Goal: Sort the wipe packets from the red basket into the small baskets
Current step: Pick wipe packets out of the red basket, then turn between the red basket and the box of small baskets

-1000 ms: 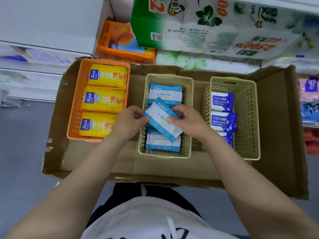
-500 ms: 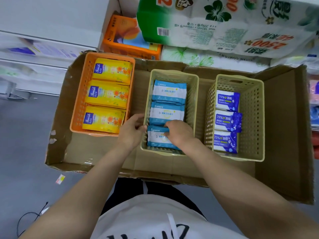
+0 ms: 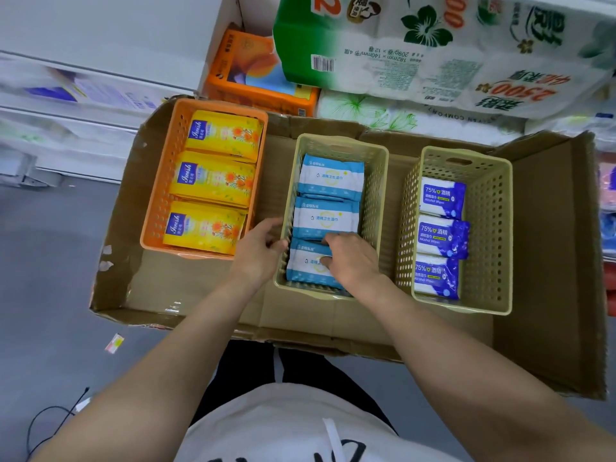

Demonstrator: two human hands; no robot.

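Three small baskets stand in a cardboard tray [image 3: 200, 295]. The orange basket [image 3: 160, 195] on the left holds three yellow packets [image 3: 213, 181]. In the middle beige basket [image 3: 376, 201] lie three light-blue wipe packets in a row. My right hand [image 3: 350, 261] rests on the nearest light-blue packet [image 3: 306, 265], fingers curled onto its top. My left hand [image 3: 261, 250] is just outside this basket, its fingers curled over the left rim. The right beige basket [image 3: 490, 228] holds three dark-blue alcohol wipe packets [image 3: 440, 235].
Behind the tray are an orange pack [image 3: 253, 75] and large tissue-roll packs [image 3: 433, 45] on a shelf. The tray's right flap [image 3: 560, 261] stands up. A scrap of paper [image 3: 114, 343] and a black cable [image 3: 50, 415] lie on the grey floor at the left.
One second ago both hands held a light-blue packet above the middle basket. It now lies in the nearest slot, with my right hand still on it and my left hand at the rim.
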